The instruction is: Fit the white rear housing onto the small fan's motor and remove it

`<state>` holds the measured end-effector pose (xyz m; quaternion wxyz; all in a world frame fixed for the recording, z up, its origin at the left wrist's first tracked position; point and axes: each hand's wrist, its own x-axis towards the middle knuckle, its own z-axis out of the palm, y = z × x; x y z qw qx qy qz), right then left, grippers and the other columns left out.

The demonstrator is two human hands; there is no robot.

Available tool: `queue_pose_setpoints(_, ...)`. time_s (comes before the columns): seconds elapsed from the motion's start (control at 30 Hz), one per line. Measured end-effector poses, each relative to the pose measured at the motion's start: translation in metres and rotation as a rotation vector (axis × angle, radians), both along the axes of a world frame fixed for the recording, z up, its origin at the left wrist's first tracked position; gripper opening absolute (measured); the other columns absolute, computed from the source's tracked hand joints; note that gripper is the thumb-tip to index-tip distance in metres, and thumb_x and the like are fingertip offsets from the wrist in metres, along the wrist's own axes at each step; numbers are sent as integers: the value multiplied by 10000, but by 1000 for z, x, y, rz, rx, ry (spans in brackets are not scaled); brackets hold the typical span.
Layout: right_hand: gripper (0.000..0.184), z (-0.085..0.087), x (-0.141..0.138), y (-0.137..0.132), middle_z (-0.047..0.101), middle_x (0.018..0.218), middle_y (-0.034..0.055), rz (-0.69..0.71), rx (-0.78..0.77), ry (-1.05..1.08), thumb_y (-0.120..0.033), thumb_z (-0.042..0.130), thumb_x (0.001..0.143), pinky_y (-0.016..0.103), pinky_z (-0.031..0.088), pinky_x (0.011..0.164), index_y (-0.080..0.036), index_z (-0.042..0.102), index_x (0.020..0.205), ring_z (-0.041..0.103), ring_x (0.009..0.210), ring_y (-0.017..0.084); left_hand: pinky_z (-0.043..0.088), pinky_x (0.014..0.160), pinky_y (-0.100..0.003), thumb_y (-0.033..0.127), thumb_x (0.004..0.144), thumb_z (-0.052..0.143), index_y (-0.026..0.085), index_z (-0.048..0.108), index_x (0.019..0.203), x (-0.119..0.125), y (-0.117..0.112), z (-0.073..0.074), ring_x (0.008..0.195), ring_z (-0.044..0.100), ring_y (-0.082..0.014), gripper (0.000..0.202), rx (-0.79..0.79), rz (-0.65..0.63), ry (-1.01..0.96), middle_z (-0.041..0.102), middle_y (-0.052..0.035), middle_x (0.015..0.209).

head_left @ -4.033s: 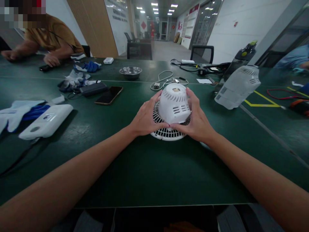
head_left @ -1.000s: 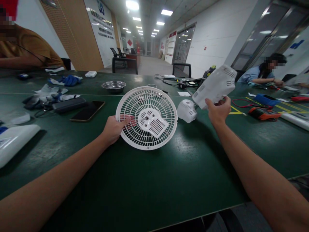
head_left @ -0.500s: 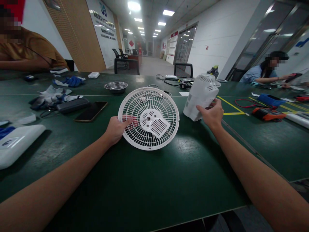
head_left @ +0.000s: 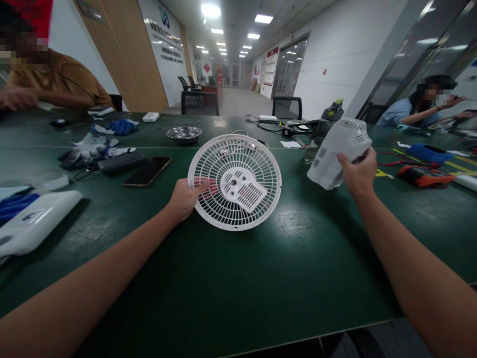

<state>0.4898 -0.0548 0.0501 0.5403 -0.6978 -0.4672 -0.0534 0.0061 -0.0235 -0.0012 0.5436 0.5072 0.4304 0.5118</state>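
Note:
My left hand (head_left: pixel 188 199) grips the left rim of a round white fan grille (head_left: pixel 244 191), thumb in front and fingers showing through the bars behind. The grille is tilted to face me, with a slotted plate at its centre. Out to the right, my right hand (head_left: pixel 358 169) is closed around a white plastic fan motor housing (head_left: pixel 333 156) with vent slots at its top. The housing leans to the right; whether its lower end touches the table cannot be made out. Behind it stands a clear bottle (head_left: pixel 323 127) with a green-and-black cap, partly hidden.
On the green table (head_left: pixel 231 278) are a steel bowl (head_left: pixel 184 134), a phone (head_left: pixel 147 171), gloves (head_left: pixel 89 149), a white fan base (head_left: pixel 40 223) and an orange multimeter (head_left: pixel 423 175). One person (head_left: pixel 63 79) sits at the far left, another (head_left: pixel 421 107) at the far right.
My right hand has carried the motor housing to the right and tilted it further. The grille stays in my left hand, nearly unmoved. The view has shifted slightly, and the bottle shows more.

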Motion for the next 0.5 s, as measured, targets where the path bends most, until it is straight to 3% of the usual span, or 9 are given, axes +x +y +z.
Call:
queue_pose_setpoints(0.13, 638, -2, 3, 4, 589, 1391, 195, 62, 166, 64, -339, 730, 812, 463, 455, 1016, -206, 437, 1363, 610, 1182, 278, 642, 821, -429, 208, 827, 777, 122, 765, 977, -1, 2, -4, 826, 769, -245, 174, 38, -7, 7, 790, -113, 939)
queue_pose_setpoints(0.3, 765, -5, 13, 13, 476, 1488, 210, 130, 298, 64, -256, 730, 759, 531, 479, 1019, -223, 322, 1405, 600, 1250, 295, 645, 824, -425, 212, 818, 782, 119, 765, 968, -1, 3, -5, 823, 767, -242, 177, 61, -21, -1, 790, -106, 924)
queue_pose_setpoints(0.4, 783, -2, 13, 7, 467, 1476, 164, 27, 342, -86, -305, 768, 734, 553, 452, 1067, -264, 340, 1388, 546, 1298, 312, 645, 827, -423, 223, 826, 780, 119, 765, 975, -1, 4, -5, 825, 766, -239, 182, 56, -27, -4, 791, -109, 931)
queue_pose_setpoints(0.5, 814, 6, -1, -3, 442, 1451, 182, -44, 371, -275, -342, 797, 736, 537, 383, 1119, -241, 335, 1399, 457, 1332, 340, 645, 819, -429, 240, 824, 790, 126, 764, 972, -1, 4, -5, 818, 766, -238, 189, 53, -21, 4, 791, -107, 930)
